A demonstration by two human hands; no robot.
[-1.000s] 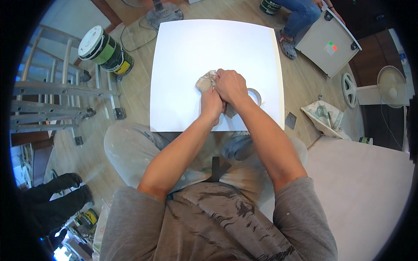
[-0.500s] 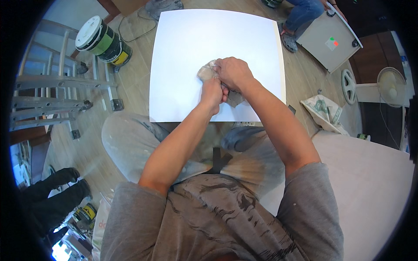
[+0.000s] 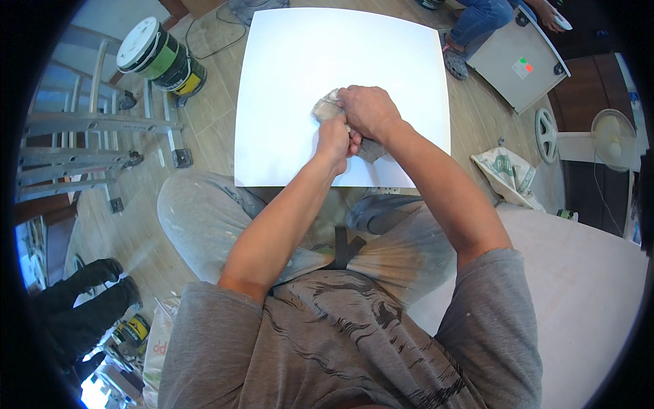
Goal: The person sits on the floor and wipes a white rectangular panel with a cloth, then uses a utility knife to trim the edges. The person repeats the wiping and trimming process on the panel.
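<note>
Both of my hands grip a crumpled, dirty beige rag [image 3: 328, 109] over a white panel [image 3: 293, 61] in front of my knees. My left hand [image 3: 332, 143] has its fingers closed on the lower left of the cloth. To its upper right, my right hand [image 3: 370, 112] is closed on the same cloth, fingers curled. A greyish end of the rag shows below my right hand, between the two wrists. The hands nearly touch, and much of the cloth is hidden under them.
A ladder [image 3: 102, 124] and a lidded paint bucket [image 3: 160, 58] stand at the left. On the right are a sack [image 3: 505, 174], a fan [image 3: 613, 138] and another person beside a cabinet panel [image 3: 518, 61]. A pale board [image 3: 565, 293] lies near my right elbow. Someone's dark-trousered legs [image 3: 92, 296] show lower left.
My hands stay closed on the rag, with only a slight shift. The other person's hand at the upper right now shows with a white object.
</note>
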